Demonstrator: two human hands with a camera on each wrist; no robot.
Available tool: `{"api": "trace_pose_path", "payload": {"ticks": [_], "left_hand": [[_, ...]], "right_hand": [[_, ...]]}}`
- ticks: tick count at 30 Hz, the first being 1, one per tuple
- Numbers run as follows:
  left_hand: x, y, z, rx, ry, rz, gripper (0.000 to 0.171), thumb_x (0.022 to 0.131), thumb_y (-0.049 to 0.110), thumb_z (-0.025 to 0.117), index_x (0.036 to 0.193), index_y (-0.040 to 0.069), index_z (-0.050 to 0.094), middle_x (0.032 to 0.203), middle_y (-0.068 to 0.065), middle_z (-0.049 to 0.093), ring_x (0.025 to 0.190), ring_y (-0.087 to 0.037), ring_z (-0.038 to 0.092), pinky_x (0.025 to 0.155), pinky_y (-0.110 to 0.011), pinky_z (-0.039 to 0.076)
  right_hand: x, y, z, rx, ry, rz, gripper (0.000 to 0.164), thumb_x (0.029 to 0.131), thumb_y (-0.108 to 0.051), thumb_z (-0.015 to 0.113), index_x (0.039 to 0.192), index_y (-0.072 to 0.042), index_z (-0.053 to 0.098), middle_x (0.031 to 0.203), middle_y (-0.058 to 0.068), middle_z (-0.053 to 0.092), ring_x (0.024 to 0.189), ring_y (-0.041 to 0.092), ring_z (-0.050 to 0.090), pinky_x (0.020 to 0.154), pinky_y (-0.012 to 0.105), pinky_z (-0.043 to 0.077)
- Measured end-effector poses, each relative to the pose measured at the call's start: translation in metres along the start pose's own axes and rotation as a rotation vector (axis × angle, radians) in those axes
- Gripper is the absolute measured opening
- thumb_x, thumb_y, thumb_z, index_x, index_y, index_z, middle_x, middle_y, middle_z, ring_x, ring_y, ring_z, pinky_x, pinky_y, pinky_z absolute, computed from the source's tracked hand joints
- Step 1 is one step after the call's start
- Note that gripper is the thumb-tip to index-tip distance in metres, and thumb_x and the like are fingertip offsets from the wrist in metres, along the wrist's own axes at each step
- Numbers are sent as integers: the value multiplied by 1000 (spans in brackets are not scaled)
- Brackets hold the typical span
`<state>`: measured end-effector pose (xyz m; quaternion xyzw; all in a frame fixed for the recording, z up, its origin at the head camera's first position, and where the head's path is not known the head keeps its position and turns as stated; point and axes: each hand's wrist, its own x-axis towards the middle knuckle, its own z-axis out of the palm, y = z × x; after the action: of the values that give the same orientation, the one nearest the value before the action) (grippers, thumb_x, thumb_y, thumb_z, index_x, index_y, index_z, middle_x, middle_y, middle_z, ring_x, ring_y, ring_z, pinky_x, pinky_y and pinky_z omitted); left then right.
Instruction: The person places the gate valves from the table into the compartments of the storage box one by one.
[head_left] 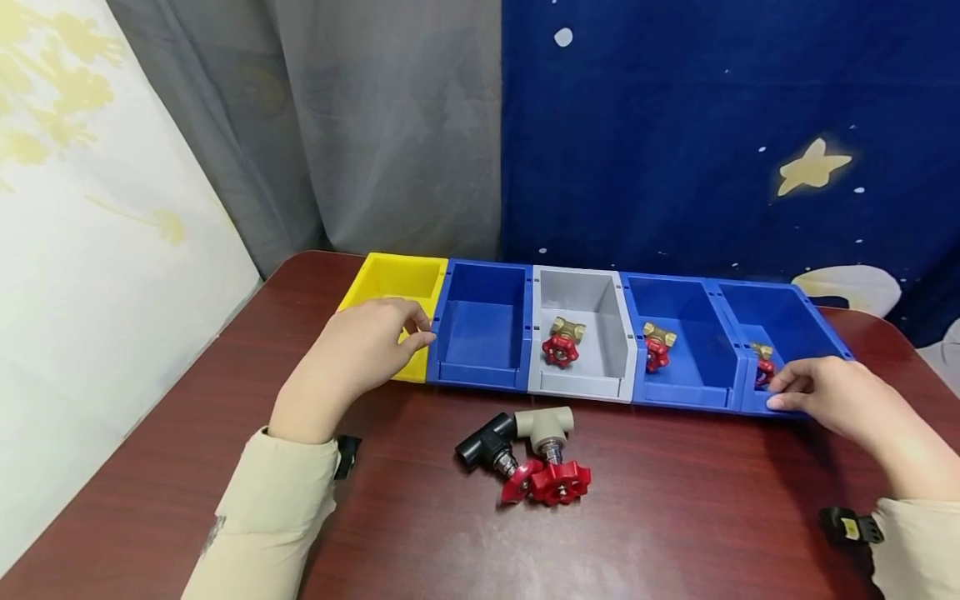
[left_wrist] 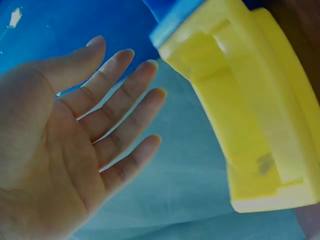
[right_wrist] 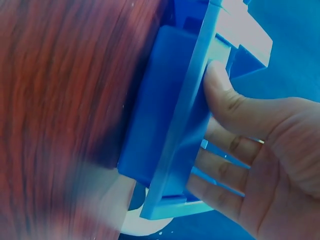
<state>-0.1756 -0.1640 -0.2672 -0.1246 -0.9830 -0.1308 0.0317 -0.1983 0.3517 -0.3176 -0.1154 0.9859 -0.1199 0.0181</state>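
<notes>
My left hand (head_left: pixel 382 333) hovers over the front of the yellow bin (head_left: pixel 408 275), nothing in its grasp. In the left wrist view its fingers are spread and slightly bent, apart from the bin. On the right, my right hand (head_left: pixel 836 396) is at the front of the rightmost blue bin (head_left: pixel 780 312). Its thumb lies along the front lip while the other fingers reach inside; the fingertips are partly hidden in the right wrist view. Right by those fingertips is a brass valve with a red handwheel (head_left: pixel 764 372), inside that bin.
Brass valves with red handwheels lie in the grey bin (head_left: pixel 600 367) and the neighbouring blue bin (head_left: pixel 693 367). Another blue bin (head_left: pixel 480 333) stands beside the yellow one. A black tee valve (head_left: pixel 483 442) and a beige tee valve (head_left: pixel 543 425) lie on the dark red table (head_left: pixel 675 517).
</notes>
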Motion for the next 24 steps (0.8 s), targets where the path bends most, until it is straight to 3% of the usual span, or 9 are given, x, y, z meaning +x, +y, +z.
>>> {"api": "trace_pose_path", "payload": {"ticks": [5,12,21,24], "left_hand": [[-6,16,-1,11,-34,14,22,94,33,68,105,13,70,91,1,66,82,-19,58,73,-37,50],[-9,33,7,-31,-140,63,35,93,41,68,114,13,70,102,-1,69,91,-17,61,82,-37,51],[-12,47,20,-164,-393,80,61,83,55,73,127,15,63,122,1,65,108,-16,59,96,-39,46],[-12,51,25,-181,-461,68,71,78,59,76,130,14,60,124,0,62,106,-16,57,95,-39,46]], "right_hand": [[2,-6,-2,-2,-32,30,14,82,-14,78,84,-3,71,74,5,68,78,34,62,73,63,42],[0,-10,-4,0,-45,73,16,84,-16,78,87,-1,71,76,7,69,83,39,61,73,66,40],[-1,-9,-3,10,-36,71,16,83,-15,78,88,-1,72,77,8,69,86,43,60,76,68,39],[-2,-8,-3,11,-36,71,16,83,-14,78,87,0,71,76,8,69,85,42,60,76,68,39]]}}
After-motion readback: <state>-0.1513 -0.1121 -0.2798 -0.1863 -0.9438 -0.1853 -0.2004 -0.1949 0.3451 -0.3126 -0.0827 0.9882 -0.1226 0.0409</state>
